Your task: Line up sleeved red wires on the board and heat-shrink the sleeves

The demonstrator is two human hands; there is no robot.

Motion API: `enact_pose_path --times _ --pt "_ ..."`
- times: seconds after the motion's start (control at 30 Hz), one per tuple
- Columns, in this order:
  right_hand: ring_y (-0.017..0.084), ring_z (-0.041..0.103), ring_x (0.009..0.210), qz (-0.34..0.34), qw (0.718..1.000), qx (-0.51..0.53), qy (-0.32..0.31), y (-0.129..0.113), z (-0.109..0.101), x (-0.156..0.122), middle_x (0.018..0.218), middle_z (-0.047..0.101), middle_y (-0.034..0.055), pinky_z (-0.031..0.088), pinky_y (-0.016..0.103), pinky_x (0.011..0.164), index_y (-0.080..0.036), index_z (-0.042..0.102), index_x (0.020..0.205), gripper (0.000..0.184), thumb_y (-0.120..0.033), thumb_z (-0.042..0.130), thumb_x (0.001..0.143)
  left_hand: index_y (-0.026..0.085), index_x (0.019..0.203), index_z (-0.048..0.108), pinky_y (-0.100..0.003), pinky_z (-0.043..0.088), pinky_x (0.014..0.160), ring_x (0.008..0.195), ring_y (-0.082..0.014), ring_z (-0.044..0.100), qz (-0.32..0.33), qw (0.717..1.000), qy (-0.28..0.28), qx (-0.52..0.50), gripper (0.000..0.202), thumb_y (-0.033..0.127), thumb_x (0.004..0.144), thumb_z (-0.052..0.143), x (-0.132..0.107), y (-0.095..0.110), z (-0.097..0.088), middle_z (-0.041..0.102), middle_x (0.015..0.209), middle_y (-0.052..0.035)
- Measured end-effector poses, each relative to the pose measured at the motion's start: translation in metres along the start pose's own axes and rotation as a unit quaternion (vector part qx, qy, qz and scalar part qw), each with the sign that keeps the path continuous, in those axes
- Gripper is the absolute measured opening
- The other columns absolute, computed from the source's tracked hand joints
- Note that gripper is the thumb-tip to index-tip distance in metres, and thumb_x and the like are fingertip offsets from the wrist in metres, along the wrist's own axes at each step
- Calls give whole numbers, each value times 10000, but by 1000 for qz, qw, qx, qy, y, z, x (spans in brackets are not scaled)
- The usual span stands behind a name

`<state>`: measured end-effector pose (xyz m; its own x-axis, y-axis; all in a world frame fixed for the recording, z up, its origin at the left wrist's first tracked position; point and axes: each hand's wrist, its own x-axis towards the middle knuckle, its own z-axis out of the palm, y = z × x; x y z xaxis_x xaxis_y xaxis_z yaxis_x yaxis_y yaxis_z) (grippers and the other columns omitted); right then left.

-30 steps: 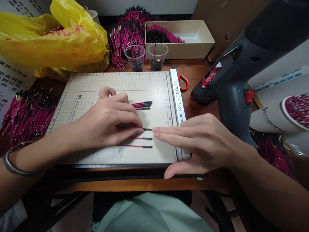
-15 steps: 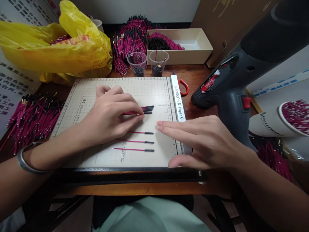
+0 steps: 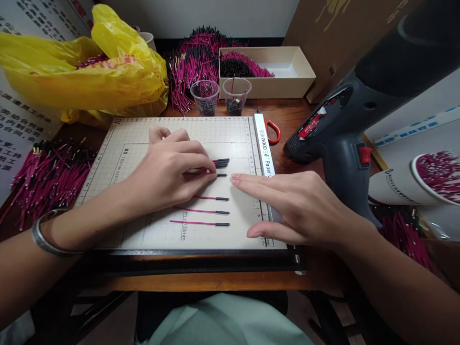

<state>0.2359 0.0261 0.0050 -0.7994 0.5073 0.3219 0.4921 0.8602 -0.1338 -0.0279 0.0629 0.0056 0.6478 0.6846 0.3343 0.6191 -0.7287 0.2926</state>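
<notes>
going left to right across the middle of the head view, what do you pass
pile of pink wires → left hand → black-tipped wires on the cutter board → right hand → heat gun → paper cup of wires

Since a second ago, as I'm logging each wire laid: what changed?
The left hand went up to the wire bundle and drew one wire down from it; three laid wires stayed put. The right hand stayed flat on the cutter board.
</notes>
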Motion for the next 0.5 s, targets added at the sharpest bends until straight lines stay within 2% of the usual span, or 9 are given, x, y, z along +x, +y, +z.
enact_pose_path --times 0.2,0.33,0.5 --pt "170 747 865 -14 1000 5 -5 -1 1 1 1258 715 110 540 286 653 -88 665 1227 659 -634 364 1013 234 864 758 -414 235 802 798 -196 535 35 999 -31 -8 201 320 978 616 -2 2 -7 767 834 10" --pt "164 737 827 -11 1000 14 -11 -1 2 0 1272 709 112 522 284 654 -103 665 1235 675 -657 355 1004 248 868 755 -405 228 797 806 -201 555 34 998 -46 -27 211 374 972 621 -3 -1 -11 761 831 17" --pt "149 724 789 -8 1000 20 -8 -1 2 0 1265 716 83 486 280 618 -125 674 1203 676 -681 353 992 257 838 742 -403 225 794 793 -194 559 22 998 -46 -35 231 369 976 594 -3 -3 -10 740 787 28"
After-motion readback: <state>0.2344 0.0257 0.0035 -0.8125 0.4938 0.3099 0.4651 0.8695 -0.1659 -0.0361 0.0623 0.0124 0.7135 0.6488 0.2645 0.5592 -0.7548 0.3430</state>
